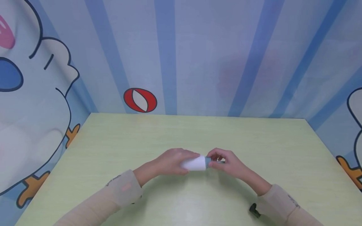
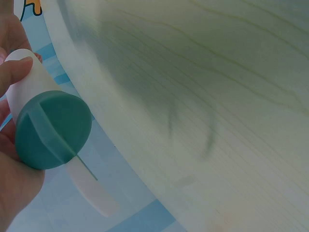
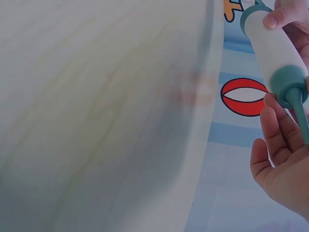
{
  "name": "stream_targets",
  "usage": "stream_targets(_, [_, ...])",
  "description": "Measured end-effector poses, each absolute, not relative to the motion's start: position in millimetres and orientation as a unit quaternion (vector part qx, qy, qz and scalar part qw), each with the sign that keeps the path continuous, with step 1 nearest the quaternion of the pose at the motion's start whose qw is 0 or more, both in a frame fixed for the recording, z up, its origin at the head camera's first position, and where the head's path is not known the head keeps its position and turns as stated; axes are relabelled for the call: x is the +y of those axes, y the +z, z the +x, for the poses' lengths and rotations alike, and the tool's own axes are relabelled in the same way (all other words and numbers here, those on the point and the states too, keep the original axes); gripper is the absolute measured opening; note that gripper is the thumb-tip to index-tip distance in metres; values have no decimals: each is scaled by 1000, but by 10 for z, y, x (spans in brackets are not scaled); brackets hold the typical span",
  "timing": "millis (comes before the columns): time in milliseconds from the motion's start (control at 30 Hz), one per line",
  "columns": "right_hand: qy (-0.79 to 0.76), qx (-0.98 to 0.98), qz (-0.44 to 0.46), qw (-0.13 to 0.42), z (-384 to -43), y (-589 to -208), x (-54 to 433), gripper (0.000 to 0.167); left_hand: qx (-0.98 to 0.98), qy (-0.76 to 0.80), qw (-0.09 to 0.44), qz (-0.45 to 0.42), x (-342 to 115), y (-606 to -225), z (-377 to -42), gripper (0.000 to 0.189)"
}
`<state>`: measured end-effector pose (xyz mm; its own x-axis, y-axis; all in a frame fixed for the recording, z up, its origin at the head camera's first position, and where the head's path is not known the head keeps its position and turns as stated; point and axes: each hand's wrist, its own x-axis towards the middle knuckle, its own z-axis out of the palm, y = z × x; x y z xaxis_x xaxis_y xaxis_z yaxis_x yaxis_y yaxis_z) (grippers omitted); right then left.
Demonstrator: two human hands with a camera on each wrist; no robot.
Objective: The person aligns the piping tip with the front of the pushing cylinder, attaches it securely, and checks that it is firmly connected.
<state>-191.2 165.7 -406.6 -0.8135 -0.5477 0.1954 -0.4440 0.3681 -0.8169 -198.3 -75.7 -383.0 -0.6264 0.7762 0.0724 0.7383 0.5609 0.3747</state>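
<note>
A white plastic bottle (image 1: 195,164) lies sideways in my hands above the table, pointing right. My left hand (image 1: 173,161) grips its white body, thumb on one side and fingers on the other. In the left wrist view, its round teal base (image 2: 34,137) shows, with a raised strip across it. The other end has a teal cap (image 3: 285,82) with a long thin nozzle (image 3: 300,113). With curled fingers and thumb, my right hand (image 1: 230,163) pinches the cap end. In the right wrist view, its fingertips are right at the cap's edge.
The pale green wooden tabletop (image 1: 181,131) spreads under both hands. A blue striped backdrop (image 1: 195,62) with cartoon figures and a red ball print rises behind it. A small black object (image 1: 255,210) shows beside the right sleeve (image 1: 278,204).
</note>
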Motion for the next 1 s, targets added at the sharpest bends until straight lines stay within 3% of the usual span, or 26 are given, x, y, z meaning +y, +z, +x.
stream_targets(300, [-503,811,-270,125,-1937,-4044,1668,23,887,179,57,422,-737,-3845,-1994,54])
stream_targets(533, [-455,842,-278,81,-1909,-4053,1666,34,885,199,65,417,-772,-3837,-2006,56])
stream_targets(700, [-436,851,-287,53,-1891,-4060,1667,28,885,207,88,407,-762,-3839,-2006,57])
stream_targets(1000, [-453,841,-282,87,-1889,-4046,1670,21,881,203,112,412,-735,-3851,-1978,58])
